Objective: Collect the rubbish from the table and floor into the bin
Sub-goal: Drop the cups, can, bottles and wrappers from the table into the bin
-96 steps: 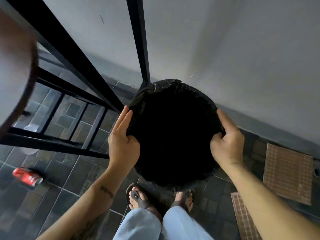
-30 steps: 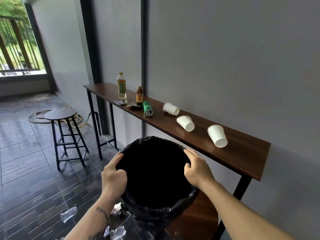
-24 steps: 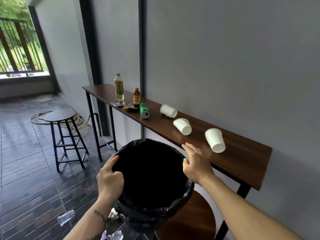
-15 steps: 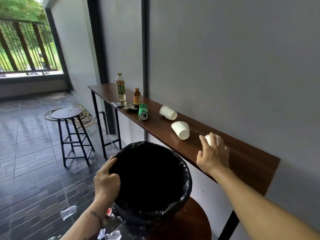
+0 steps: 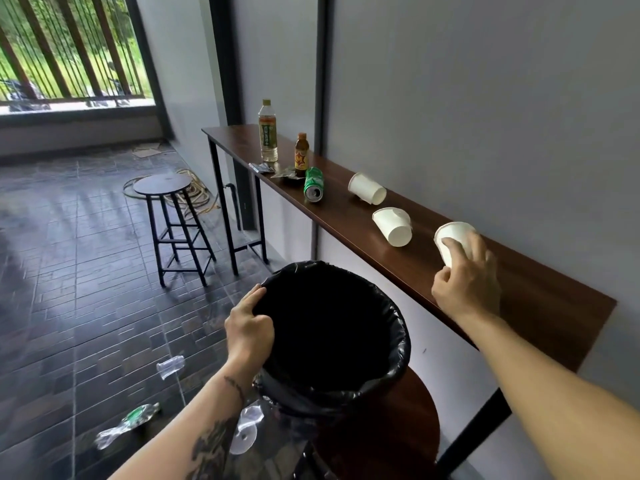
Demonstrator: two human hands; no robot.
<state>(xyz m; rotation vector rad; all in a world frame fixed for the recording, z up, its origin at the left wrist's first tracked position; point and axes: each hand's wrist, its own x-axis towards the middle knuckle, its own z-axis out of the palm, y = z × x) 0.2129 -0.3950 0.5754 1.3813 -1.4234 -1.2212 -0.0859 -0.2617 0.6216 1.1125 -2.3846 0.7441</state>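
Presently catalogued, near to far. Bin (image 5: pixel 332 341), lined with a black bag, stands on a round wooden stool top (image 5: pixel 412 427) just beside the long wall table (image 5: pixel 540 306). Left hand (image 5: pixel 247 327) grips the bin's near-left rim, fingers curled over the bag edge. Right hand (image 5: pixel 465 278) lies on the table, fingers closed around the nearest paper cup (image 5: pixel 452 237) (tipped on its side, mouth toward the far end).

On the table beyond, in order: second paper cup (image 5: pixel 394 226), on its side, a little apart from the first; third paper cup (image 5: pixel 367 188), also on its side; green can (image 5: pixel 313 184), lying down, its opened top toward the camera; crumpled wrapper (image 5: pixel 287 173) beside the can; small brown bottle (image 5: pixel 301 155), upright; tall clear bottle (image 5: pixel 268 131), upright; flat packet (image 5: pixel 260 167) at the table's front edge.

On the tiled floor, left of the bin: clear plastic cup (image 5: pixel 170 366), on its side; crushed plastic bottle (image 5: pixel 126 424) with a green label; further clear plastic (image 5: pixel 246 431) partly hidden behind the left forearm. Farther off, a black stool (image 5: pixel 164 183) stands over a coiled hose (image 5: pixel 194 199).
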